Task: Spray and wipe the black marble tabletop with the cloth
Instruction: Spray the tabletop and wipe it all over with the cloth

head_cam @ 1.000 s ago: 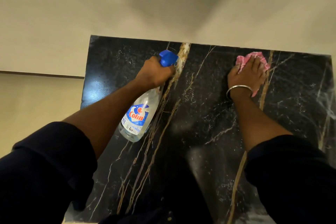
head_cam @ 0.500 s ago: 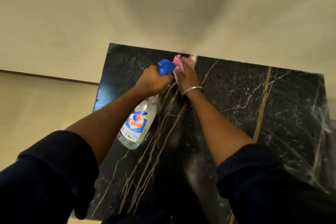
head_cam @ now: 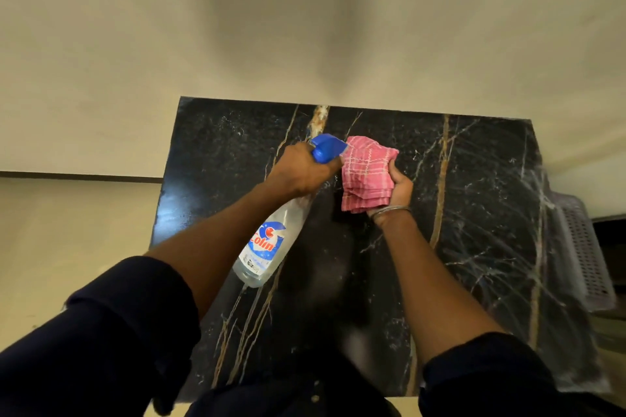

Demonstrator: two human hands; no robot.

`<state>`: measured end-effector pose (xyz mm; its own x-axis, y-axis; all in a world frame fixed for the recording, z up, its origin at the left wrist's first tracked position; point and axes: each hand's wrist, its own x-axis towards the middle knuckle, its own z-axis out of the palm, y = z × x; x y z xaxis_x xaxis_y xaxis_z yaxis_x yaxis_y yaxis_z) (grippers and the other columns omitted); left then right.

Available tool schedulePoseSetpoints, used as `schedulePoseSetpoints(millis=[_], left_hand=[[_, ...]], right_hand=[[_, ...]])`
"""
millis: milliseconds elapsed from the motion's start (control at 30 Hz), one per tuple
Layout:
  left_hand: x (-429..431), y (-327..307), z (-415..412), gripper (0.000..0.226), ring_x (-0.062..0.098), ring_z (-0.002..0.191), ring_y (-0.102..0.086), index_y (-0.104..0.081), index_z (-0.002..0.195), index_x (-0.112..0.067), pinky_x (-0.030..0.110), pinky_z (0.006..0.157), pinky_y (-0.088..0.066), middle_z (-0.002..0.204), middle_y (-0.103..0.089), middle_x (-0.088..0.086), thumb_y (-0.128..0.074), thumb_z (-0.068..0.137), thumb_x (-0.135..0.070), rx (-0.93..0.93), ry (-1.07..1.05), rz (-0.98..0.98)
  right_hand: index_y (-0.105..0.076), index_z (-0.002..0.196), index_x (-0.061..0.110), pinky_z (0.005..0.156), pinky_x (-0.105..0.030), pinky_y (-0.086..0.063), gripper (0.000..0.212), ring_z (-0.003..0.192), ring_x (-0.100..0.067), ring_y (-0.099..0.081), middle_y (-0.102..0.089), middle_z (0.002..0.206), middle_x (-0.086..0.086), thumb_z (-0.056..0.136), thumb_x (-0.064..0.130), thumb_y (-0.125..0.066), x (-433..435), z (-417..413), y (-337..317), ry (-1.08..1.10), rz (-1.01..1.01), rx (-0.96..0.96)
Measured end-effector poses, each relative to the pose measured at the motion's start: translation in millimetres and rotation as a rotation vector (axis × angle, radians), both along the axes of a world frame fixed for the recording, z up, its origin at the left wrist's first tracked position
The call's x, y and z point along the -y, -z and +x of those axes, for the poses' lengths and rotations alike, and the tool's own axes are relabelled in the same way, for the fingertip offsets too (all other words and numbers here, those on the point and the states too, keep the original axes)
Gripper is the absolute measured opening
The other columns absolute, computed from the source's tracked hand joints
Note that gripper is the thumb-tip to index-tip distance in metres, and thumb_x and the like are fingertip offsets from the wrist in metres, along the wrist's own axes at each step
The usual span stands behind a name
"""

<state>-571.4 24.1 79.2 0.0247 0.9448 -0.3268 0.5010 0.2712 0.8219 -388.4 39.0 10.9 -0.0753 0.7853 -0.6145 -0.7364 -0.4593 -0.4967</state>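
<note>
The black marble tabletop (head_cam: 474,200) with gold and white veins fills the lower middle of the view. My left hand (head_cam: 301,169) grips the neck of a clear spray bottle (head_cam: 271,240) with a blue trigger head, its nozzle pointing at the cloth. My right hand (head_cam: 399,188) holds a folded pink checked cloth (head_cam: 367,173) up off the surface, palm turned upward, right beside the blue nozzle. A metal bangle sits on my right wrist.
Cream walls rise behind and to the left of the table, meeting at a shadowed corner. A pale perforated plastic basket (head_cam: 582,247) stands at the table's right edge. Streaky smears mark the right part of the marble.
My right hand slid the cloth from the far right edge to the middle, then lifted and turned it face up beside the nozzle. The bottle stayed in my left hand.
</note>
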Motion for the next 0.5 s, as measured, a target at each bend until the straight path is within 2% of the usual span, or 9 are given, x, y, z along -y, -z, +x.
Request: schedulePoseSetpoints(millis=[100, 200, 300, 367, 433, 500], left_hand=[[1.0, -6.1, 16.5, 0.032, 0.006, 0.066, -0.056, -0.058, 0.105, -0.016, 0.022, 0.064, -0.042, 0.073, -0.057, -0.005, -0.062, 0.089, -0.044, 0.016, 0.007, -0.003], [-0.5, -6.3, 34.6, 0.034, 0.008, 0.065, -0.056, -0.059, 0.106, -0.016, 0.021, 0.064, -0.043, 0.073, -0.058, -0.003, -0.062, 0.089, -0.045, -0.018, 0.000, -0.013], [-5.2, -8.5, 55.3, 0.040, 0.010, 0.066, -0.058, -0.060, 0.109, -0.016, 0.024, 0.064, -0.045, 0.076, -0.061, 0.002, -0.061, 0.087, -0.050, -0.052, -0.018, -0.016], [-10.7, -9.6, 70.8, 0.033, 0.011, 0.064, -0.057, -0.060, 0.102, -0.018, 0.026, 0.062, -0.048, 0.074, -0.059, 0.002, -0.062, 0.088, -0.048, -0.043, -0.049, -0.027], [-17.0, -7.1, 86.5, 0.025, 0.014, 0.064, -0.058, -0.058, 0.091, -0.021, 0.031, 0.066, -0.053, 0.072, -0.059, 0.003, -0.064, 0.087, -0.046, -0.030, -0.123, -0.043], [-22.6, -2.0, 97.6, 0.025, 0.015, 0.066, -0.059, -0.059, 0.091, -0.018, 0.032, 0.069, -0.053, 0.073, -0.059, 0.004, -0.063, 0.088, -0.043, -0.055, -0.164, -0.036]], right_hand=[[-0.077, 0.098, 0.003, 0.084, -0.047, -0.052, 0.048, 0.091, -0.032, -0.072, -0.073, 0.103, -0.017, 0.100, 0.037, -0.043, 0.0, 16.1, -2.3, 0.011, -0.010, -0.021], [-0.080, 0.085, 0.005, 0.084, -0.047, -0.051, 0.052, 0.086, -0.031, -0.073, -0.074, 0.097, -0.016, 0.101, 0.037, -0.042, -2.8, 33.0, -4.9, 0.013, -0.007, -0.050], [-0.080, 0.085, 0.005, 0.082, -0.045, -0.052, 0.052, 0.083, -0.029, -0.073, -0.075, 0.093, -0.014, 0.102, 0.036, -0.041, -11.5, 53.6, -6.3, -0.011, -0.033, -0.046], [-0.075, 0.096, 0.003, 0.083, -0.044, -0.052, 0.046, 0.086, -0.029, -0.072, -0.075, 0.093, -0.013, 0.102, 0.035, -0.042, -20.1, 66.5, -9.7, -0.042, -0.059, -0.015], [-0.067, 0.106, 0.004, 0.083, -0.042, -0.054, 0.037, 0.090, -0.028, -0.068, -0.074, 0.096, -0.013, 0.102, 0.034, -0.045, -33.1, 76.6, -12.4, -0.041, -0.077, 0.125], [-0.063, 0.116, 0.007, 0.081, -0.035, -0.055, 0.033, 0.094, -0.025, -0.066, -0.070, 0.108, -0.012, 0.102, 0.032, -0.047, -47.8, 84.1, -8.9, -0.006, -0.065, 0.449]])
